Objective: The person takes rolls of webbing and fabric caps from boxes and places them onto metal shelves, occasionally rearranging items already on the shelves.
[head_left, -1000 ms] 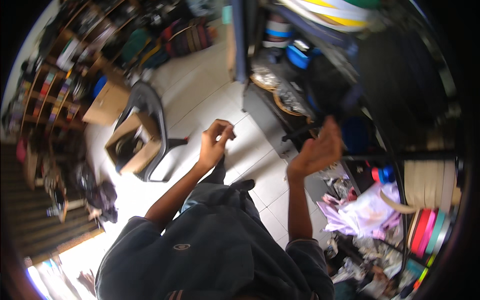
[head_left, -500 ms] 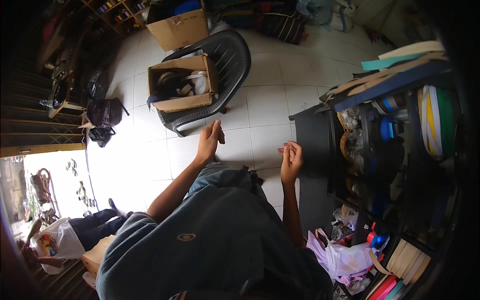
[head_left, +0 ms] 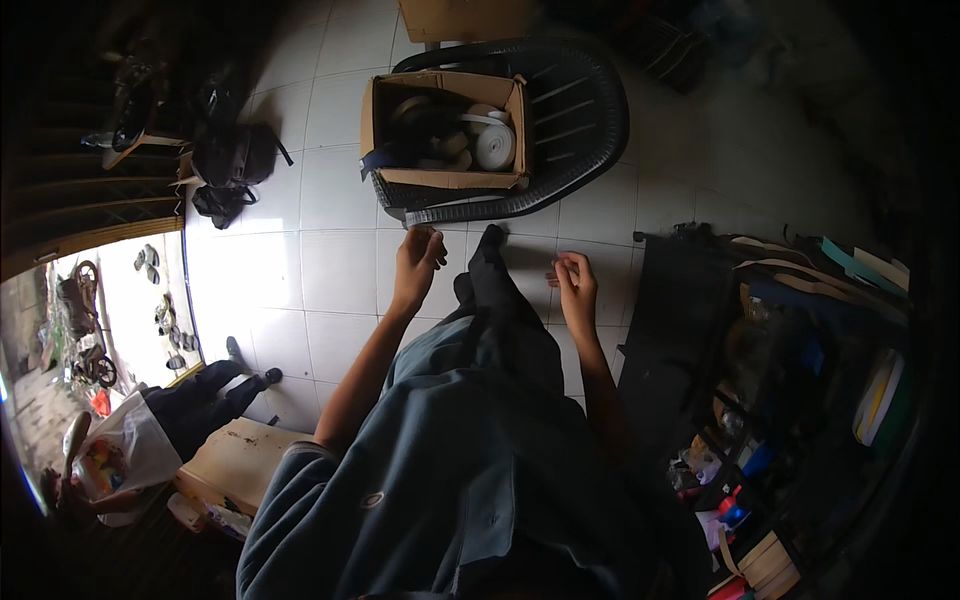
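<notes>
My left hand (head_left: pixel 418 266) hangs in front of my body, its fingers loosely curled and nothing seen in it. It is nearest to the front edge of a black plastic chair (head_left: pixel 590 110). My right hand (head_left: pixel 575 286) is held out at about the same height, fingers bent and apart, holding nothing I can see. On the chair sits an open cardboard box (head_left: pixel 445 180). Inside are rolls of tape or strap, among them a white roll (head_left: pixel 495 147), and some dark items that are hard to make out.
To the right stands a dark shelf unit (head_left: pixel 690 330) with strips and bags. Black bags (head_left: pixel 235 160) lie at the left on the white tiled floor (head_left: pixel 340 265). A person (head_left: pixel 150 440) is at the lower left by a cream-coloured box (head_left: pixel 235 460), near a bright doorway.
The view has shifted: chair and box now appear farther up and right, the shelf lower. My legs and a dark-covered foot have come into sight. Both hands stay without any object seen.
</notes>
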`<state>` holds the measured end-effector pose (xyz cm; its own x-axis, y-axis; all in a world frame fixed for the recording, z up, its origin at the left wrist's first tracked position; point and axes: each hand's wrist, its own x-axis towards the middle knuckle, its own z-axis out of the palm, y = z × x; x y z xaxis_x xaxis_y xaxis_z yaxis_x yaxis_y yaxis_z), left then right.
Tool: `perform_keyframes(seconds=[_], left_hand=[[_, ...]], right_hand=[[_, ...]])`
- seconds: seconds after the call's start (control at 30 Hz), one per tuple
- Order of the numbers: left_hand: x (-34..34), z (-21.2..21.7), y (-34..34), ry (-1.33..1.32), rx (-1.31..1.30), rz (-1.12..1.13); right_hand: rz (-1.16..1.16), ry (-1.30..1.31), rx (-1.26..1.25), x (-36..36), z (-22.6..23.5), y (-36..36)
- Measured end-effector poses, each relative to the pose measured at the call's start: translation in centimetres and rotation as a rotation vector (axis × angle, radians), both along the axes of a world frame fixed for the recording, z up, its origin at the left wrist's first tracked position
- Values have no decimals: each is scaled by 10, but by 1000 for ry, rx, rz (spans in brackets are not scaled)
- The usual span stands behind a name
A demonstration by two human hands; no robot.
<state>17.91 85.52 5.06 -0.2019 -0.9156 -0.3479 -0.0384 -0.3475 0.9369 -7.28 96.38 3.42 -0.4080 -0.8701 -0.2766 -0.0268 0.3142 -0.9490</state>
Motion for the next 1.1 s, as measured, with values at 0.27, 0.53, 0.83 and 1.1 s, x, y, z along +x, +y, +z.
perform_keyframes(seconds=[0.27,0.53,0.83,1.1], left_hand=[[57,1,-46,-82,219,192],[129,-8,-105,-101,203,437],[214,-59,-204,-202,294,106],[217,-160,-297,-277,-35,-633]], right_hand=[[138,-135,114,32,-52,-118],[244,-194,207,73,-80,-213],[93,-168,433,145,-110,-246],[-100,82,461,137,-161,-255]])
